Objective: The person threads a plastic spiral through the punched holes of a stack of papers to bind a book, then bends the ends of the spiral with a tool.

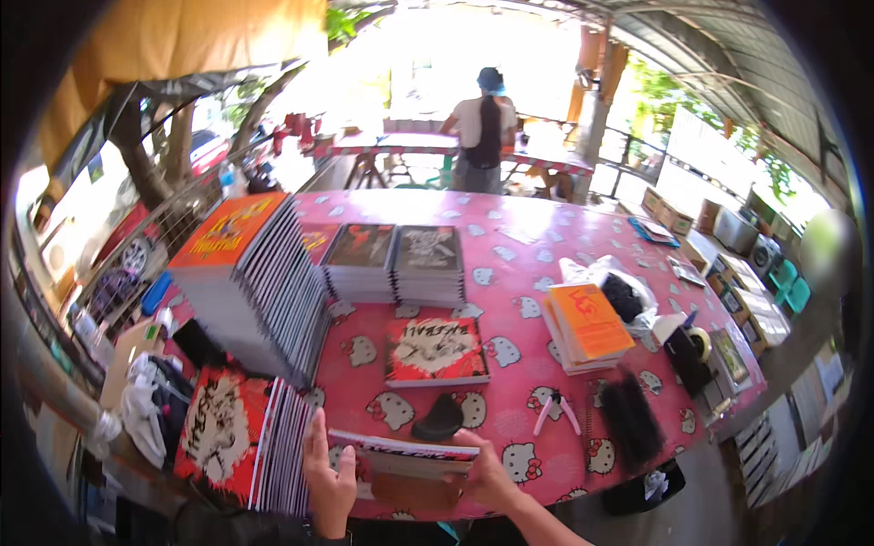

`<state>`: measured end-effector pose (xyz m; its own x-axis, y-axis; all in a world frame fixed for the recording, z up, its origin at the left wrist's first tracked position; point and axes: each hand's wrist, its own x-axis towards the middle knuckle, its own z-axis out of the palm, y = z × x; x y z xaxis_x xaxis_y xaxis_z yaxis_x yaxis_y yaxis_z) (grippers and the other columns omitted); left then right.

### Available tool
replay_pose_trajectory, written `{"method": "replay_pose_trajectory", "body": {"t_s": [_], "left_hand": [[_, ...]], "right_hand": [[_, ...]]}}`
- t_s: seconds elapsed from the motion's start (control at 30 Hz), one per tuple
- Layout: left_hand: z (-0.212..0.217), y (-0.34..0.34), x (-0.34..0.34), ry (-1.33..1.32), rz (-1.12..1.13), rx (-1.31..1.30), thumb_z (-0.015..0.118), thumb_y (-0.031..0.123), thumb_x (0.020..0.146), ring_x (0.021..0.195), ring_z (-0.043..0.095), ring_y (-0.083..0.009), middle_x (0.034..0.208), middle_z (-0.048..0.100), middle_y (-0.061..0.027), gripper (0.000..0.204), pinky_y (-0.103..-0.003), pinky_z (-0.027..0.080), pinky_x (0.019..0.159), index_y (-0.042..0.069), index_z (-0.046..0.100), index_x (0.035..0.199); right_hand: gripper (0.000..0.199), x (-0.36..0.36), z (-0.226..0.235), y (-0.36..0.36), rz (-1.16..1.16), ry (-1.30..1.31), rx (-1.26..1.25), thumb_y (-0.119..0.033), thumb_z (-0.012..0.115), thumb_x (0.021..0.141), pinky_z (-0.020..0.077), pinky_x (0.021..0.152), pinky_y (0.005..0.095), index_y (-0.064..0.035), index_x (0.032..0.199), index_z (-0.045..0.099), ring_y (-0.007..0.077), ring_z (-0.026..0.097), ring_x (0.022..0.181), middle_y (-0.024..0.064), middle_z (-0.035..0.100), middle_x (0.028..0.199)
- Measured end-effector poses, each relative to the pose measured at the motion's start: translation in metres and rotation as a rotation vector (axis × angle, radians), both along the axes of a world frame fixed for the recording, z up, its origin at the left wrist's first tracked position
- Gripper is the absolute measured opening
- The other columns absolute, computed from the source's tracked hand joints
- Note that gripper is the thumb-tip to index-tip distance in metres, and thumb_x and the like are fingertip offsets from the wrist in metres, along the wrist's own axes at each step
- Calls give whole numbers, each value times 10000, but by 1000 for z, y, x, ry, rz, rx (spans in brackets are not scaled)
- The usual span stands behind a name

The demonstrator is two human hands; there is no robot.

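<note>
**Uneven grip on book; close surroundings noted**

A book (405, 448) is held tilted above the near edge of the table (510, 318), at 6 o'clock, with its page edge turned toward the wearer. Its 3 o'clock end is clamped between the thumb and bent fingers of the right hand (489, 475). At its 9 o'clock end, the left hand (330, 478) is raised, fingers nearly together, thumb apart; whether pressure is applied there cannot be told.

Should the weight be borne mainly on the right, the 9 o'clock end could be dropped. Whether the pages are bound cannot be told; if loose, they could be skewed by uneven squeezing.

The red pile (223, 432), at 9 o'clock, is close beside the left hand and could be shifted by a sideways knock. The tall stack (264, 300), between 10 and 11 o'clock, is judged vulnerable to a bump because of its height.

If the book were lowered forward, it could be propped unevenly by the black wedge (439, 417) at 1 o'clock.
</note>
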<state>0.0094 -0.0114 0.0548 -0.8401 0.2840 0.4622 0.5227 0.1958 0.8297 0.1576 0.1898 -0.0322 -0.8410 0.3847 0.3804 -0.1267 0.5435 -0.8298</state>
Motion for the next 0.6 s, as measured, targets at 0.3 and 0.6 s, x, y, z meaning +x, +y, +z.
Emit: {"method": "replay_pose_trajectory", "body": {"t_s": [0.3, 0.6], "left_hand": [[45, -30, -20, 396, 390, -720, 513, 34, 809, 1233, 385, -342, 1275, 486, -162, 305, -451, 315, 1025, -25, 605, 1093], [32, -19, -26, 362, 374, -664, 494, -12, 799, 1236, 381, -360, 1310, 458, -185, 320, -394, 344, 1021, -78, 582, 1100]], "right_hand": [[568, 50, 64, 36, -218, 21, -115, -311, 691, 792, 395, 919, 354, -30, 1233, 470, 222, 466, 1160, 108, 501, 1241], [315, 113, 43, 118, -829, -143, 47, -128, 685, 755, 420, 846, 352, -9, 1033, 596, 261, 522, 960, 125, 578, 1014]]}}
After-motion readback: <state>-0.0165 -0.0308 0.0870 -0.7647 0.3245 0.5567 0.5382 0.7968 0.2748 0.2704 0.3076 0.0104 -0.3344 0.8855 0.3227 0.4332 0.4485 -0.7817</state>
